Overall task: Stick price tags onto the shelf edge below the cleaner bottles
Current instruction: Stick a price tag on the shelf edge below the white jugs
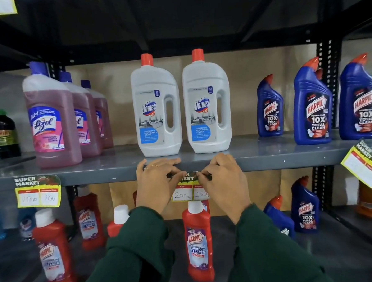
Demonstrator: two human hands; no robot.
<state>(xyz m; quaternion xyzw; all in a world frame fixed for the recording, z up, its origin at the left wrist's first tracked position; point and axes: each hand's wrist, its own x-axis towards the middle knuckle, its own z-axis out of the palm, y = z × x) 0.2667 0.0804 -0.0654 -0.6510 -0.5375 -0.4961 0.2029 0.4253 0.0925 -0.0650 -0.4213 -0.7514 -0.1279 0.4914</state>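
While I watch through the head view, this is what I read:

Left hand point(156, 182): fingers curled, pinching the left end of the tag point(189, 189) and its black strip against the shelf edge point(95, 175).
Right hand point(223, 182): fingers closed on the tag's right end, pressing it to the same edge.
Tag: hangs from the edge just below the two Domex bottles point(157, 112) — "200" and "160" handwritten on it.
Second tag point(38, 191): stuck on the edge under the Lizol bottles point(51, 120).
Third tag point(365, 165): tilted, at the right, below the Harpic bottles point(312, 109).
Sleeves point(133, 253): dark green — both arms reach up from below.
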